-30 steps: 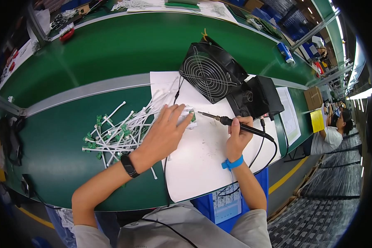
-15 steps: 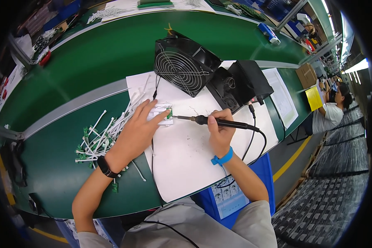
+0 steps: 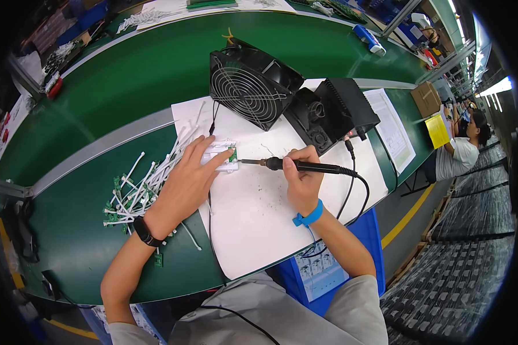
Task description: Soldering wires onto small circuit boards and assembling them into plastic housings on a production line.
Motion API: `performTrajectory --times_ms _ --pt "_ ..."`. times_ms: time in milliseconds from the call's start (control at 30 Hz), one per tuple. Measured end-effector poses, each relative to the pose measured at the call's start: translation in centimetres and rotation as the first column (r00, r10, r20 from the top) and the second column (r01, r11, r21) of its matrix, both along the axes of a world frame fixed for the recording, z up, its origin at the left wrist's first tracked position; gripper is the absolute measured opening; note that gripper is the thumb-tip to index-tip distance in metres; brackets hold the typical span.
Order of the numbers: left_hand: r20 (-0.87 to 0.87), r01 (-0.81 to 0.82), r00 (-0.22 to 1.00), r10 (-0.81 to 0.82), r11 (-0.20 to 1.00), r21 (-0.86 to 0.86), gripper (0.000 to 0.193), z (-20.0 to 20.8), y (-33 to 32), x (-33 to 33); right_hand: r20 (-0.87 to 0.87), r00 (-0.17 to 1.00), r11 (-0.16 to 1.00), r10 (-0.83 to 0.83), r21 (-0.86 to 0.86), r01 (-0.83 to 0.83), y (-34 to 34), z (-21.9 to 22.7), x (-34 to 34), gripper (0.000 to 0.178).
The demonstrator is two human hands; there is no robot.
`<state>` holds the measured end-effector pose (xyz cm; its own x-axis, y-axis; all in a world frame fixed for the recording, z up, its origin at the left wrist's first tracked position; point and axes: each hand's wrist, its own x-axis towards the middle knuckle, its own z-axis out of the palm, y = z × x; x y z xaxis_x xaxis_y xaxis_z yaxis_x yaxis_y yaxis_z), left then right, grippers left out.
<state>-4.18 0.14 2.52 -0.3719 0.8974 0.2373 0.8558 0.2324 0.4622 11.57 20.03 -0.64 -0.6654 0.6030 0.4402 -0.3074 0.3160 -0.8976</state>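
Observation:
My right hand grips a black-handled soldering iron like a pen, its metal tip pointing left. That tip is beside the right edge of a small green circuit board, and I cannot tell if they touch. The board sits in a white plastic holder. My left hand holds the holder down, one fingertip on the board and the other fingers over the holder's left side, hiding part of it. Next to this hand lies a pile of white cables with small green boards, partly under the wrist.
A black fan with a wire guard stands beyond the holder. To its right is a black soldering station, its cord running to the iron. White paper covers the green bench. At right are a cardboard box and a seated person.
The view has shifted slightly. The iron's tip remains close to the board's right edge, and both hands keep nearly the same grip.

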Motion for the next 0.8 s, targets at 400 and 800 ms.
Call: performTrajectory --times_ms 400,800 --pt "0.001 0.000 1.000 0.000 1.000 0.011 0.048 -0.1 0.1 0.0 0.000 1.000 1.000 0.023 -0.002 -0.023 -0.1 0.1 0.1 0.015" --pt "-0.125 -0.103 0.984 0.125 0.981 0.167 0.038 -1.3 2.2 0.8 -0.058 0.973 0.970 -0.225 0.077 0.229 -0.2 0.1 0.1 0.011"
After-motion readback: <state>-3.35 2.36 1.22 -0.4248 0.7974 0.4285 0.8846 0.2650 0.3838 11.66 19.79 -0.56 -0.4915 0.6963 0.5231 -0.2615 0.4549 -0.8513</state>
